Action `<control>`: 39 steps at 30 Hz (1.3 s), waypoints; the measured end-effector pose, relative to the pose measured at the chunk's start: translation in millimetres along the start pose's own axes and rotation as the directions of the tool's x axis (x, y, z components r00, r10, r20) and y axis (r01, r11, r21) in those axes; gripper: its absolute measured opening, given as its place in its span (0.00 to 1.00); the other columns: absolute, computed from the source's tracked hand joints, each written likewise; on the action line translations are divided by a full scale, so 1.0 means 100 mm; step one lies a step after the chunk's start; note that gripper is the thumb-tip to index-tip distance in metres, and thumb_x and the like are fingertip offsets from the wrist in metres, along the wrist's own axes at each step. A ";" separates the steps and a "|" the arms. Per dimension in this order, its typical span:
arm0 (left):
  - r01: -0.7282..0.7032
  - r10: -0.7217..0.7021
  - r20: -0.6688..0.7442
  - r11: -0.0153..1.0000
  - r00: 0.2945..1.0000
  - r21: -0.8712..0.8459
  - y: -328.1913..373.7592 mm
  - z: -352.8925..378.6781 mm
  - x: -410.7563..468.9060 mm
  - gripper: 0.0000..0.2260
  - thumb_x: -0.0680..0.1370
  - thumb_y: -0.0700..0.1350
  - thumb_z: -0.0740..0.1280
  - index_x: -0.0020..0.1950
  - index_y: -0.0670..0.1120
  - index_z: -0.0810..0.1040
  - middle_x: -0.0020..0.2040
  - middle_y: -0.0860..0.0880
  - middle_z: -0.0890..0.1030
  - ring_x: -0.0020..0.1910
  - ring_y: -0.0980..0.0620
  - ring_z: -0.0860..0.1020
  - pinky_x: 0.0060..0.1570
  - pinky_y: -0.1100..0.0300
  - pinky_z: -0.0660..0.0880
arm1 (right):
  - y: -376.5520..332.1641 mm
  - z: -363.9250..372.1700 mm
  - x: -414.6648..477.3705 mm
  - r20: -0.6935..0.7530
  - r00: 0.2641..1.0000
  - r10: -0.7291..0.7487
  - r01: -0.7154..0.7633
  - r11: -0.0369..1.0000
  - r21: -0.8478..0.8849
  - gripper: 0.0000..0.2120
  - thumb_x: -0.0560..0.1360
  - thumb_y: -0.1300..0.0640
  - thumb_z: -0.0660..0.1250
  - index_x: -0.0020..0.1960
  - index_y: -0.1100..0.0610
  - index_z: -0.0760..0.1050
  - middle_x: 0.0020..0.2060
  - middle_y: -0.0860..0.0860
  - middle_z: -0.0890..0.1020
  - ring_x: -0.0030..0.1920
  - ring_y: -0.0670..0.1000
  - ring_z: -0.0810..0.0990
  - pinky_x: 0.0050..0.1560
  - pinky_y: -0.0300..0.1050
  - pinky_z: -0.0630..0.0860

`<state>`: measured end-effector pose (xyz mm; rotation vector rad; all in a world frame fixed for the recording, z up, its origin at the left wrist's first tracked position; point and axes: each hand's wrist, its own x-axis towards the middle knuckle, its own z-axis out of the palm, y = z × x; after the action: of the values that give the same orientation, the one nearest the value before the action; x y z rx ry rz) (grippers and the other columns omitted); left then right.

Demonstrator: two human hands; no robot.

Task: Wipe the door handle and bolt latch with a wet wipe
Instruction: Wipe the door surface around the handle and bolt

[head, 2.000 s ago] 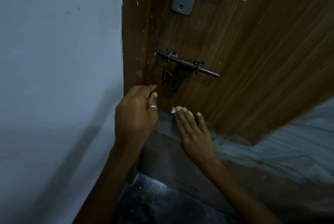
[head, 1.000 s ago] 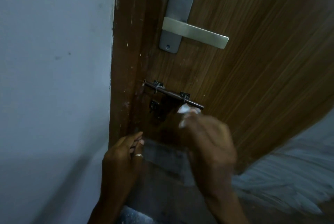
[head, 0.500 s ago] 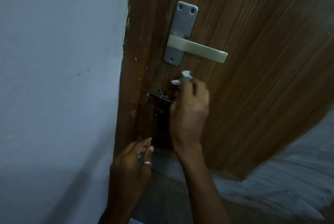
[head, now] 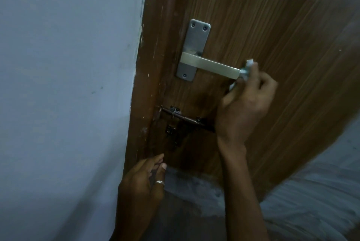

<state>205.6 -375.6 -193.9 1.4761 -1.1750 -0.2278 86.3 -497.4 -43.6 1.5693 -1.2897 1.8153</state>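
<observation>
A silver lever door handle (head: 210, 67) on its metal plate is mounted on the brown wooden door (head: 272, 26). Below it sits a dark bolt latch (head: 183, 117); its right end is hidden behind my right wrist. My right hand (head: 245, 102) holds a crumpled white wet wipe (head: 245, 70) and presses it against the free right tip of the lever. My left hand (head: 142, 182), with a ring on one finger, hangs low by the door's edge, its fingers loosely curled and holding nothing.
A pale painted wall (head: 68, 85) fills the left side, meeting the scuffed door edge (head: 144, 104). A dim grey floor (head: 194, 201) lies below the door. At the lower right is a light striped surface (head: 321, 192).
My right hand has risen with the wipe from floor level, past the bolt latch, up to the tip of the door handle. My left hand stays low by the door's edge.
</observation>
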 end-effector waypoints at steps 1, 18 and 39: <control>0.004 -0.004 0.016 1.000 1.000 0.001 0.01 0.00 0.00 0.15 0.75 0.52 0.66 0.59 0.51 0.84 0.53 0.56 0.84 0.51 0.58 0.82 0.52 0.60 0.80 | -0.05 0.05 -0.03 0.014 1.000 -0.019 0.019 1.000 0.001 0.22 0.80 0.67 0.62 0.74 0.62 0.69 0.59 0.60 0.75 0.57 0.52 0.75 0.55 0.37 0.74; -0.031 0.019 0.131 0.995 0.991 0.094 0.15 0.08 -0.03 0.13 0.76 0.42 0.71 0.61 0.47 0.83 0.57 0.50 0.84 0.53 0.54 0.81 0.51 0.71 0.70 | -0.18 0.28 -0.77 0.487 0.806 -0.336 0.367 0.930 0.033 0.23 0.80 0.63 0.61 0.74 0.63 0.68 0.64 0.59 0.74 0.59 0.53 0.71 0.50 0.42 0.79; -0.125 0.125 0.109 0.992 0.986 -0.004 0.19 0.18 0.16 0.17 0.79 0.44 0.67 0.69 0.49 0.76 0.61 0.53 0.80 0.56 0.58 0.79 0.51 0.78 0.71 | 0.62 -0.63 -0.31 0.415 0.889 -0.192 0.236 0.970 -0.058 0.14 0.75 0.69 0.68 0.60 0.62 0.80 0.54 0.57 0.80 0.51 0.56 0.78 0.46 0.44 0.75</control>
<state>190.8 -395.0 -176.4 1.4008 -1.3518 -0.2230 12.2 -466.8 -91.4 2.0116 -1.2956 1.3033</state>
